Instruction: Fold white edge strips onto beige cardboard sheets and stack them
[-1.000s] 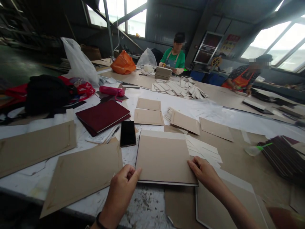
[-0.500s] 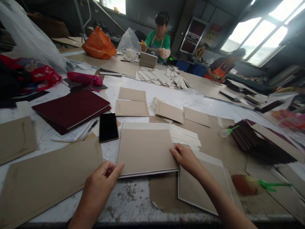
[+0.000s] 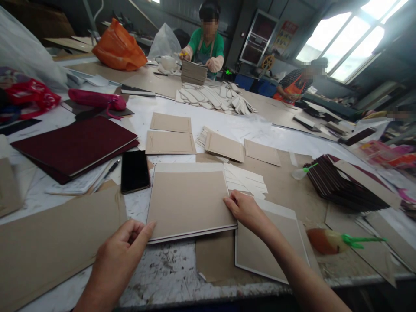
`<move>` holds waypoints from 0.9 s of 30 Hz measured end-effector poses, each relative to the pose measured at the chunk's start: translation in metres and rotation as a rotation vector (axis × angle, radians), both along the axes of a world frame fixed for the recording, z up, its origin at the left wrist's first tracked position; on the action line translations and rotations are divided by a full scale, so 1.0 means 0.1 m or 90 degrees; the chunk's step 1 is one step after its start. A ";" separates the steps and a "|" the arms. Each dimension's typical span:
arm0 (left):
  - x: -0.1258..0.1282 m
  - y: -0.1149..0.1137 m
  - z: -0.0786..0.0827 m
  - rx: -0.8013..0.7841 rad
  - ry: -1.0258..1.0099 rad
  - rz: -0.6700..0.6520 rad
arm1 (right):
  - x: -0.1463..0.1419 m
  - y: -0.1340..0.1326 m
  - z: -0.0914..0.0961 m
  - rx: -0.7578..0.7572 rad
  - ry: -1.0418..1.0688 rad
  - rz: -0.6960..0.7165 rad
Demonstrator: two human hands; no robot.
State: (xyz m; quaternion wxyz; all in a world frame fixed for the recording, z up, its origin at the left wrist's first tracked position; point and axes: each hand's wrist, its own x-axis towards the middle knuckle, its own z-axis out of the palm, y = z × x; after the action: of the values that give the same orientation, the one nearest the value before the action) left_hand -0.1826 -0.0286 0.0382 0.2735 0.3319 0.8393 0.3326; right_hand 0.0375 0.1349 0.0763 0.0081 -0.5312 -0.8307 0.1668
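The board [image 3: 190, 201] lies between the left hand [image 3: 121, 249] and right hand [image 3: 246, 211], both nearly closed, pinching its edges.

Head view: taken from above the near edge of the tabletop [image 3: 173, 266], facing forward and down; left hand [image 3: 121, 248] and right hand [image 3: 246, 209] at close range, window [image 3: 333, 37] in far background

- The central board [image 3: 188, 199] was plain tan, its top strip [image 3: 190, 167] off-white;
- the folder [image 3: 76, 143] was deep maroon;
- the pouch [image 3: 94, 99] was pink;
- one bag [image 3: 118, 45] was orange.
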 end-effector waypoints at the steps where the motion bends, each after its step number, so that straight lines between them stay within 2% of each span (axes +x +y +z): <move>1: 0.00 0.00 0.01 -0.002 0.003 -0.001 | 0.00 0.00 0.01 -0.003 -0.002 0.001; 12: 0.01 0.07 0.04 -0.042 0.028 0.001 | 0.00 0.06 0.01 -0.024 -0.009 0.011; 21: 0.05 0.11 0.09 0.045 0.023 0.018 | 0.04 0.12 -0.13 -0.035 0.018 0.031; 27: 0.05 0.10 0.08 0.062 0.004 0.020 | 0.05 0.14 -0.16 -0.067 0.021 0.016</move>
State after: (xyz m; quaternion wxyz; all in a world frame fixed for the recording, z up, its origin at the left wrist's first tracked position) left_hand -0.1781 -0.0182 0.0466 0.2490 0.3327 0.8281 0.3762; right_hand 0.0423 0.1485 0.0601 -0.0079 -0.5176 -0.8271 0.2191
